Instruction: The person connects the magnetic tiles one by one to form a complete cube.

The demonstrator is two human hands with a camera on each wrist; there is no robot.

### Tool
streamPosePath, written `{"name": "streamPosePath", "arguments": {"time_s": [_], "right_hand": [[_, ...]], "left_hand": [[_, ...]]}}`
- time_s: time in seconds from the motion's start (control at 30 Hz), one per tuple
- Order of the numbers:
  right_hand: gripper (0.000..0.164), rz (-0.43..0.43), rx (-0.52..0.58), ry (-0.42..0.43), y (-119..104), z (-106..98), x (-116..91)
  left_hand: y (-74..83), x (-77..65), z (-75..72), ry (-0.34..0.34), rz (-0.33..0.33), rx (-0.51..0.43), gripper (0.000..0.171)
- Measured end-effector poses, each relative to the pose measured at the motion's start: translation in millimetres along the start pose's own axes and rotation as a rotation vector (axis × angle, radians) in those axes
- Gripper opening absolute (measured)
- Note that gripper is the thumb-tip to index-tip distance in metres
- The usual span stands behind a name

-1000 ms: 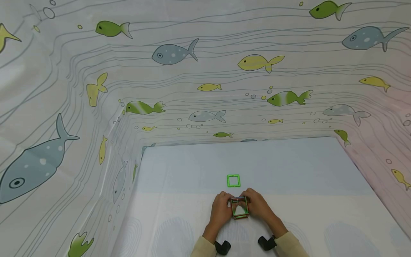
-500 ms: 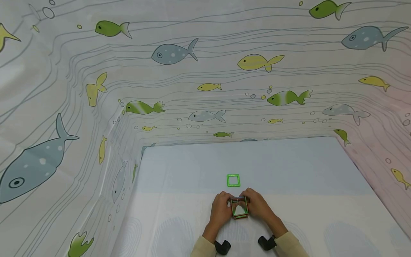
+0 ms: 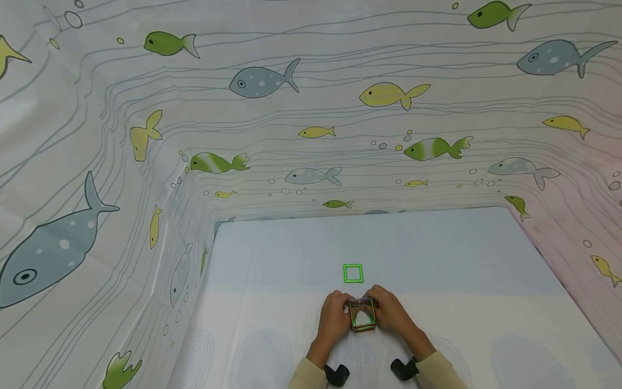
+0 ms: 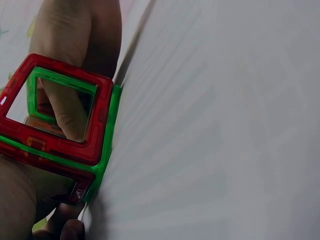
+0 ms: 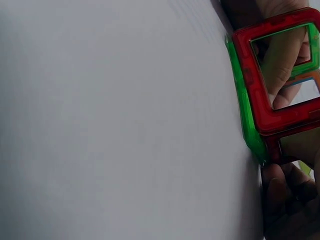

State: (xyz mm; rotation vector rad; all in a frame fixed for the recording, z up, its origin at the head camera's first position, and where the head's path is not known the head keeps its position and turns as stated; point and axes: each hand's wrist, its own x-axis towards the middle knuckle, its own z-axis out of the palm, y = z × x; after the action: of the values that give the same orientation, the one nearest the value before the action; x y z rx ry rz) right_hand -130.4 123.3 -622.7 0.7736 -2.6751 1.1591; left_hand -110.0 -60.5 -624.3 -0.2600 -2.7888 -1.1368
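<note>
A small cube of magnetic building tiles sits on the table between both hands. Its open square frames show red, and a green tile forms its base against the tabletop. From the left side my left hand grips the cube, fingers curled to its far side. My right hand holds it from the opposite side in much the same way. Through the tile windows in the wrist views, fingers show behind and inside the frame outlines. The far face is partly hidden by fingers.
A single green square tile lies flat on the table just beyond the hands. The white and pale blue tabletop meets fish-printed cloth at the back and sides. Black wrist devices sit below both hands.
</note>
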Motion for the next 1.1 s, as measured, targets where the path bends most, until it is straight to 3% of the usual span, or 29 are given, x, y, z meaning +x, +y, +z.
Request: {"name": "streamPosePath", "arguments": {"time_s": [0.33,0.53,0.67,0.87,1.1], "right_hand": [[0.011,0.050,0.018,-0.039,-3.1,-1.6,1.2],[0.011,0.057,0.028,-0.045,-1.6,-1.6,1.0],[0.014,0.094,0.097,-0.125,2.9,-11.7,-1.2],[0.020,0.227,0.235,-0.272,13.8,-37.2,-0.6],[0.014,0.341,0.158,-0.177,19.1,-45.1,23.2]], "left_hand": [[1.5,0.3,-2.2,-0.004,-0.005,-0.002,0.009],[1.3,-0.1,-2.1,0.028,0.018,0.000,0.009],[0.5,-1.3,-0.9,0.043,0.041,-0.009,0.011],[-2.3,-3.8,-2.2,0.030,0.069,-0.033,0.014],[-4.0,-5.0,-2.6,0.022,0.082,-0.037,0.015]]}}
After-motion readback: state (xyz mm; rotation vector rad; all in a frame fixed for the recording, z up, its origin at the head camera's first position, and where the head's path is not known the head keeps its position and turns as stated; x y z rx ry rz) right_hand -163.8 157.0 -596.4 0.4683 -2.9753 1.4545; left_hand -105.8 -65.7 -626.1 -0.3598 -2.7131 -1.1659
